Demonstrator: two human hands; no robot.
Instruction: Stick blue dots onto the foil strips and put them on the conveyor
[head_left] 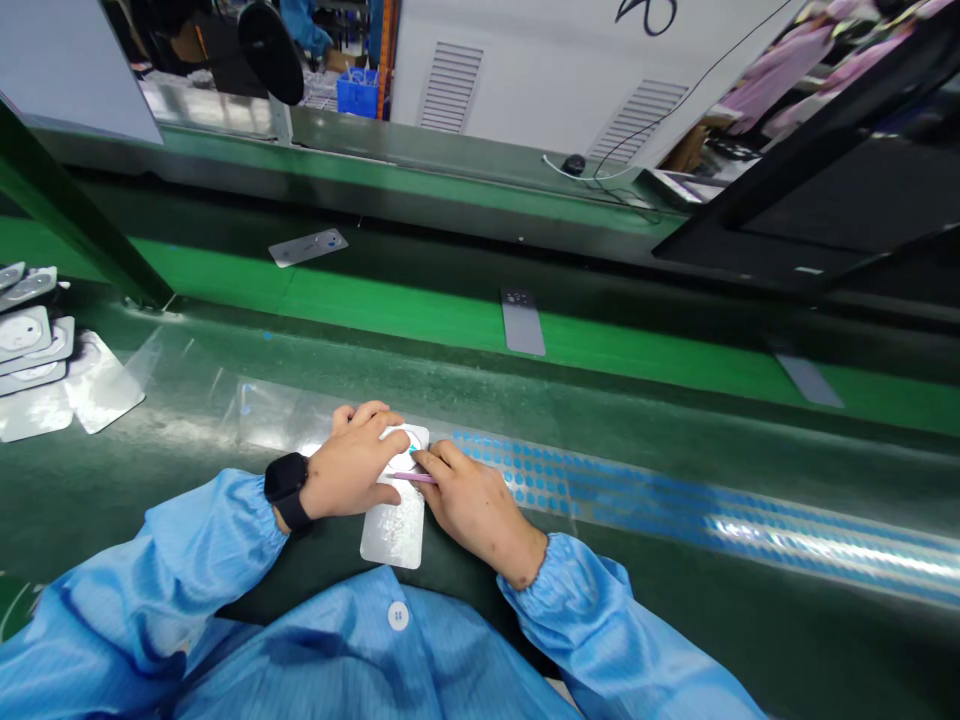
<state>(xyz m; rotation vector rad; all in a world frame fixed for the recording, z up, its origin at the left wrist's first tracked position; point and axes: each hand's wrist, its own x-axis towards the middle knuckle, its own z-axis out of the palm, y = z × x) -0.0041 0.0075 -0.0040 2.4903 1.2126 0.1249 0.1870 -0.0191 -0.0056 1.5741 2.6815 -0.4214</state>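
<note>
A pale, phone-sized plate (393,535) with a round camera area at its top lies on the green table in front of me. My left hand (352,465) rests over its left side, fingers bent and apart, thumb on the plate. From the right, my right hand (476,500) reaches onto the plate, its fingers closed round a thin pink stick (414,478). A small blue dot (413,451) shows on the round area by the right fingertips. Right of the hands runs a clear strip (637,495) covered with rows of blue dots.
Several similar plates (34,375) are piled at the far left. Beyond the table edge, a green belt (442,318) carries three plates, one a grey plate (523,325). A green post (82,215) stands at the left. People in pink are at the upper right.
</note>
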